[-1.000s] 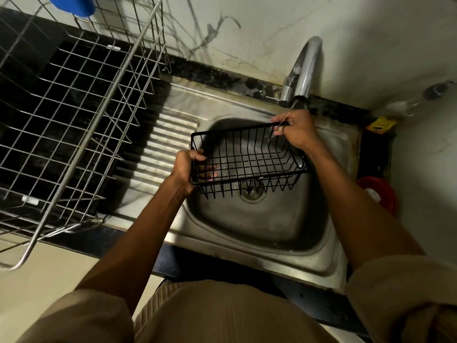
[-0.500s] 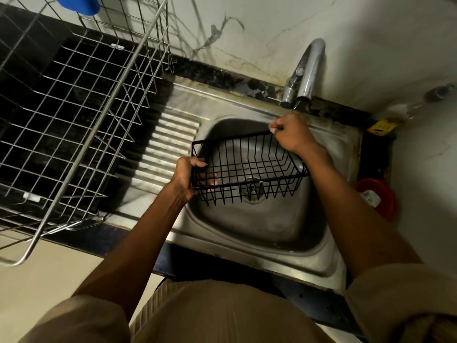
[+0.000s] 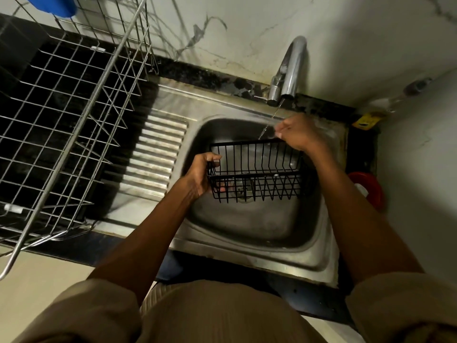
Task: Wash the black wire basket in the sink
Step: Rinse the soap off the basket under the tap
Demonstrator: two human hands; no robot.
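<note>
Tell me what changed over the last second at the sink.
The black wire basket tipped, its far rim rising toward the running tap. The left hand still grips its left end and the right hand its far right corner, over the sink.

A pale marbled wall (image 3: 247, 33) with dark veins runs behind a black stone counter (image 3: 197, 75). A large steel wire rack (image 3: 61, 115) stands on the left; light is dim, the corners shadowed
</note>
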